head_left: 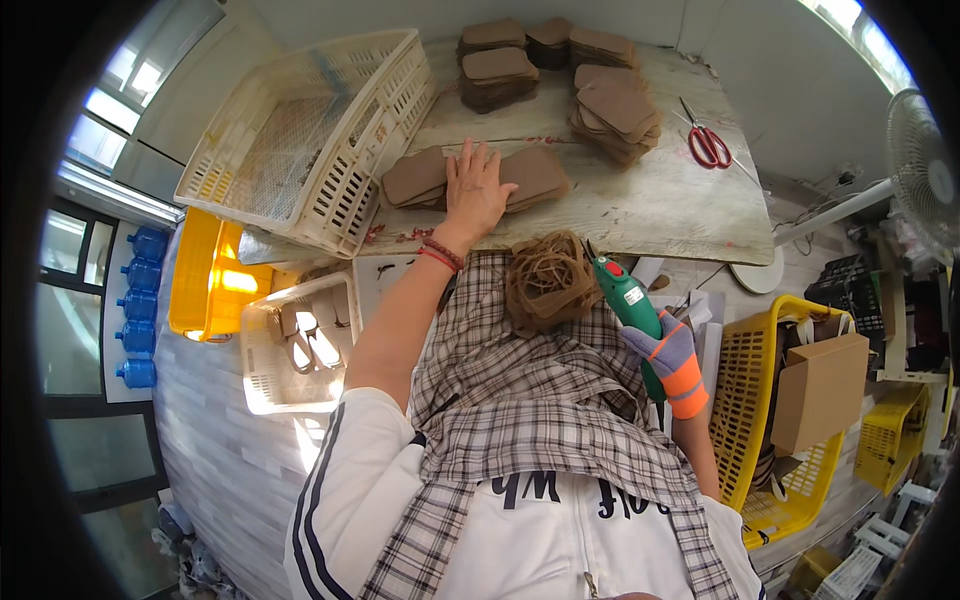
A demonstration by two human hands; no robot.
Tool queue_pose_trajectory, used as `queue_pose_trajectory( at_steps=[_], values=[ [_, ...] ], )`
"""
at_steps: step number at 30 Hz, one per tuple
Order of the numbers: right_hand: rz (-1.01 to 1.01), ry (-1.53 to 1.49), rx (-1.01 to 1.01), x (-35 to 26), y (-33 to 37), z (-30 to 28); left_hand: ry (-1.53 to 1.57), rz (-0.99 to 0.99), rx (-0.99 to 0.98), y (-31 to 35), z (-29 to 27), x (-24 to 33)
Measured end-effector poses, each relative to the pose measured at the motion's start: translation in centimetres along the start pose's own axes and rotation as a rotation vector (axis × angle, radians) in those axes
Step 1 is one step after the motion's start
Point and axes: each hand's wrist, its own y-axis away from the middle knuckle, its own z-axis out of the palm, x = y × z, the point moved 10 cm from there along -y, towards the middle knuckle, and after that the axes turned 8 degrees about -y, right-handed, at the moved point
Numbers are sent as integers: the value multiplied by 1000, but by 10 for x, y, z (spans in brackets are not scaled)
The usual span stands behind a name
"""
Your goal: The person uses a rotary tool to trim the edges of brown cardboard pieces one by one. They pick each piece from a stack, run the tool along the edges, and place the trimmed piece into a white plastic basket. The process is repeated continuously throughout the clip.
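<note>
My bare left hand (477, 190) lies flat with fingers spread over brown, rounded flat pieces at the table's near side. One stack of pieces (414, 178) shows to the left of it, another stack (537, 176) to its right. My right hand (673, 362), in a grey and orange glove, is wrapped round green electric scissors (630, 298) with a dark, narrow tip pointing up toward the table edge. Beside that tip, a tangled bundle of brown cut strips (551, 283) rests on my plaid apron (530, 390).
Several taller brown stacks (615, 110) stand at the table's back. Red-handled scissors (708, 147) lie at the right. A white crate (345, 185) occupies the table's left end. Below are a small white basket (262, 372), a yellow crate (735, 400) and a fan (922, 170).
</note>
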Motion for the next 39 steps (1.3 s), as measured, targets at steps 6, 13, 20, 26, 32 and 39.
queue_pose_trajectory(
  at_steps=[6, 13, 20, 26, 32, 39],
  values=[
    [39, -51, -6, 10, 3, -1, 173, -124, 31, -6, 4, -3],
    [29, -83, -1, 4, 0, -1, 279, -125, 24, -11, -37, 9],
    [46, -195, 11, -3, -9, 2, 1917, -713, 26, 13, 0, 26],
    [-11, -315, 83, -28, -17, 0, 2437, -805, 191, 10, 19, 72],
    [-12, -353, 86, -43, -13, -5, 2529, -808, 216, 3, 13, 100],
    [-19, -349, 103, -55, -7, -11, 2573, -764, 118, 5, 18, 121]
  ],
)
